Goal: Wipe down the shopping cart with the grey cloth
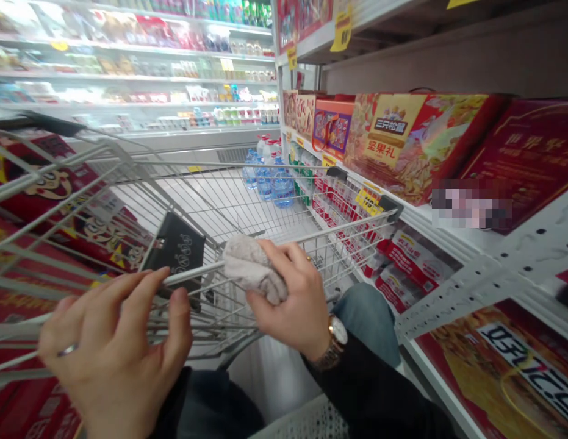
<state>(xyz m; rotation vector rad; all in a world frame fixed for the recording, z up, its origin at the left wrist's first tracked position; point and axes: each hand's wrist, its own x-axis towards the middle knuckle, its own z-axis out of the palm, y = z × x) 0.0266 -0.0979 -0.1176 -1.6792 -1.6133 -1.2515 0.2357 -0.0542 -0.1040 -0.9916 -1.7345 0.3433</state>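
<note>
Supermarket aisle runs ahead of me, with a refrigerated display case lit along the far left and white steel shelving close on my right, stacked with red nut gift boxes. Right in front of me is a wire shopping cart. My right hand has a closed grip on a crumpled pinkish-grey cloth, pressing it around the cart's handle bar. My left hand is half curled, its fingers laid over that same bar in a light grip. A black plastic flap stands just beyond the bar. Blue-capped water bottles sit far ahead, though I cannot tell whether they are in the cart or on a shelf.

The cart's right side runs very near the red packets on the lower shelf, so a careless swing could snag or knock them down. With such a light left grip, the cart could also drift, and the cloth could slide along the bar.
</note>
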